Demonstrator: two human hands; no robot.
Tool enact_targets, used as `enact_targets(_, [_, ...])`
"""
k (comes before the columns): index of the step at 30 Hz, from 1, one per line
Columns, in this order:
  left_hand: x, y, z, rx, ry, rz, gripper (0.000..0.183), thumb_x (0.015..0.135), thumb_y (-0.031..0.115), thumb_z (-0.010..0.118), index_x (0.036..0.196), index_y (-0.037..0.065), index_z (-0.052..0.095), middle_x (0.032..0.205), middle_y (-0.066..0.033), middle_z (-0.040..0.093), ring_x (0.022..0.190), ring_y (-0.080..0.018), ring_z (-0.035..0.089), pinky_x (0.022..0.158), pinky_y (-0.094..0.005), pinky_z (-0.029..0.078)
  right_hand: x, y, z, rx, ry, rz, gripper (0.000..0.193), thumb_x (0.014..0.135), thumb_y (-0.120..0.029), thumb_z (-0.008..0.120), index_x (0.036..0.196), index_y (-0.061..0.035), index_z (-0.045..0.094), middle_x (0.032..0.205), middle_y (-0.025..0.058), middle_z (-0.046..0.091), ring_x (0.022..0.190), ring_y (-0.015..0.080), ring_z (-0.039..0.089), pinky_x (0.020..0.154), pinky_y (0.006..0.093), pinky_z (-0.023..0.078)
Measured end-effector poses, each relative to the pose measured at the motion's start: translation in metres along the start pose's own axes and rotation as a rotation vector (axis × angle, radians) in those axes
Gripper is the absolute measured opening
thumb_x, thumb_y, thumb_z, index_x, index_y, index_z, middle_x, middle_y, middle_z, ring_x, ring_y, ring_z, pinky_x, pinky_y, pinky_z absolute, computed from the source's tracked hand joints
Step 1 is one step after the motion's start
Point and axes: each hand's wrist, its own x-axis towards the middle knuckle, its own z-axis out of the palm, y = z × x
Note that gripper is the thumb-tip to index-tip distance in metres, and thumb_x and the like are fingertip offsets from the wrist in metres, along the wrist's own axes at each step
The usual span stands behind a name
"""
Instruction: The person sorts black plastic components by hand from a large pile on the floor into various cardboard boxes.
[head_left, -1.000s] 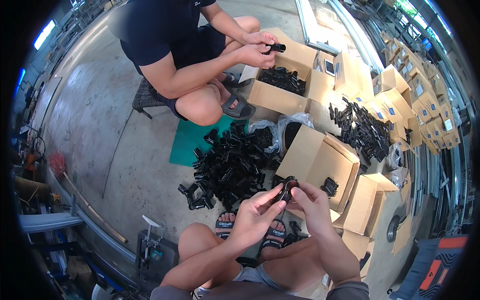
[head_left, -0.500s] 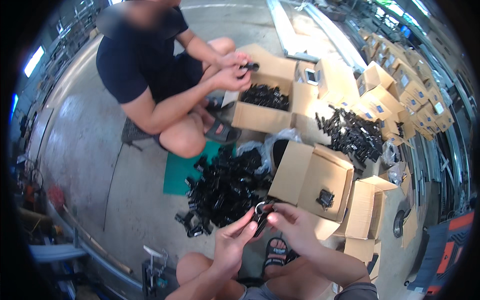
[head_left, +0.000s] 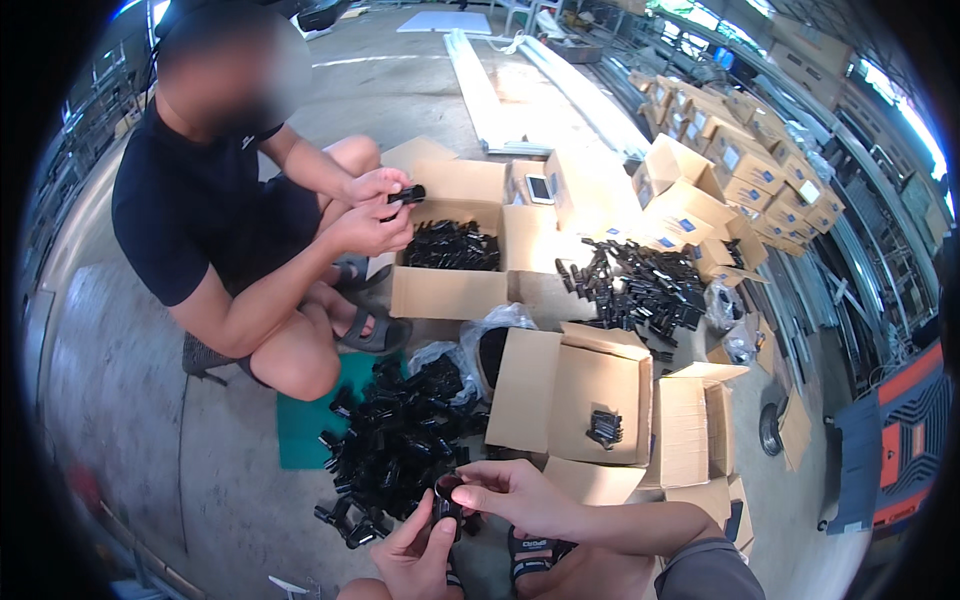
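Low in front of me, my left hand grips a small glossy black part with a round, ring-like end. The thumb and fingers of my right hand close on the same part from the other side, near its upper end. What exactly the part is, I cannot make out. Just beyond my hands lies a heap of similar black parts, partly on a green mat. An open cardboard box stands to the right of the heap, with a small cluster of black parts inside.
Across from me a seated person holds a black part over another cardboard box of black pieces. More black pieces are spread on the floor at right. Stacked cartons and an orange-and-grey case stand beyond.
The view has shifted, so the scene sits further left and lower. The black part stays between my hands and is now more upright. The other person still holds a part.
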Motion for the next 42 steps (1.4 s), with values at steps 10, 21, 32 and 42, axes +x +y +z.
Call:
enact_targets(10, [0.025,0.027,0.001,-0.416,0.121,-0.415,0.039,0.099,0.020,0.059,0.134,0.006,0.056,0.098,-0.0076,0.072,0.076,-0.0178,0.071,0.056,-0.0287,0.057,0.271,0.152,-0.116,-1.012,0.451,-0.383,0.021,0.092,-0.022,0.057,0.097,-0.0064,0.071,0.092,0.0180,0.070,0.091,0.0372,0.066,0.080,0.0470,0.052])
enact_targets(21, [0.033,0.016,0.001,-0.359,0.034,-0.561,0.037,0.101,0.017,0.051,0.134,0.000,0.051,0.109,-0.0128,0.068,0.090,-0.0191,0.070,0.079,-0.0338,0.060,0.340,0.244,-0.128,-1.416,0.369,0.156,0.017,0.086,-0.013,0.061,0.094,-0.0083,0.076,0.099,0.0154,0.073,0.092,0.0303,0.072,0.074,0.0414,0.058])
enact_targets(32, [0.027,0.020,-0.004,-0.374,0.045,-0.559,0.035,0.101,0.017,0.053,0.134,0.005,0.053,0.109,-0.0126,0.069,0.089,-0.0205,0.070,0.079,-0.0380,0.061,0.320,0.231,-0.116,-1.531,0.342,0.049,0.017,0.086,-0.013,0.061,0.092,-0.0086,0.076,0.097,0.0145,0.073,0.092,0.0306,0.071,0.075,0.0417,0.058])
enact_targets(42, [0.026,0.023,-0.005,-0.353,0.010,-0.472,0.039,0.101,0.016,0.054,0.136,0.000,0.052,0.108,-0.0116,0.069,0.092,-0.0201,0.070,0.080,-0.0289,0.059,0.323,0.238,-0.109,-1.508,0.294,0.064,0.021,0.086,-0.012,0.058,0.095,-0.0067,0.077,0.096,0.0122,0.074,0.092,0.0289,0.072,0.075,0.0405,0.058])
